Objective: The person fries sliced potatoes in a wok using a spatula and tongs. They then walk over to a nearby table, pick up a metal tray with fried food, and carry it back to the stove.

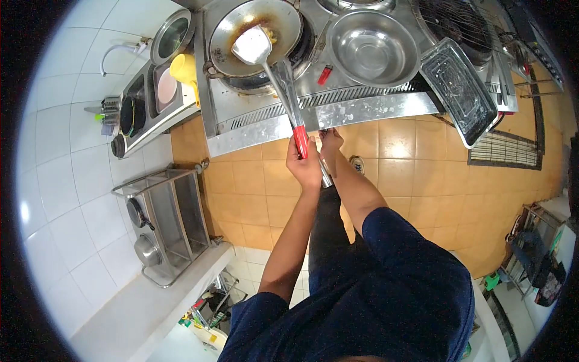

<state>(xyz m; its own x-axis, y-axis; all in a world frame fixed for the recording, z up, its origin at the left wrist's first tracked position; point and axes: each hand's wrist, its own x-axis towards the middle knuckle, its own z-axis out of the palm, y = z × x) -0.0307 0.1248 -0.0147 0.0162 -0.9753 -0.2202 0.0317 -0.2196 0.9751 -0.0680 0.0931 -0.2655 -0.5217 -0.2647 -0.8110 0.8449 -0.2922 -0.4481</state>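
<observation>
So the left hand (305, 166) has its fingers wrapped round the red grip of a long-handled steel spatula (252, 47), grip end near the body and shaft slanting up and away over the front edge of the stove. The broad, shiny blade is over the inside of a round metal wok (225, 41) with loop handles and brownish staining, and there's a little clump of yellow food bits (271, 36) right beside the blade. The wok sits on the left-hand side of a stainless steel stove (371, 110).

The right hand (331, 142) is down by the stove's front edge, just right of the left one. Fingers look curled, but it's small and shadowy there, so I honestly can't tell if it's gripping anything.

Right of the wok, a small red plastic lighter (325, 75) lies on the stovetop, just below a wide, round, shiny steel bowl (374, 48). Further right there's a dark rectangular tray (461, 90) with a pale rim, sitting at an angle and jutting past the front edge. Over on the left, a yellow plastic jug (183, 68) stands by the sink.
</observation>
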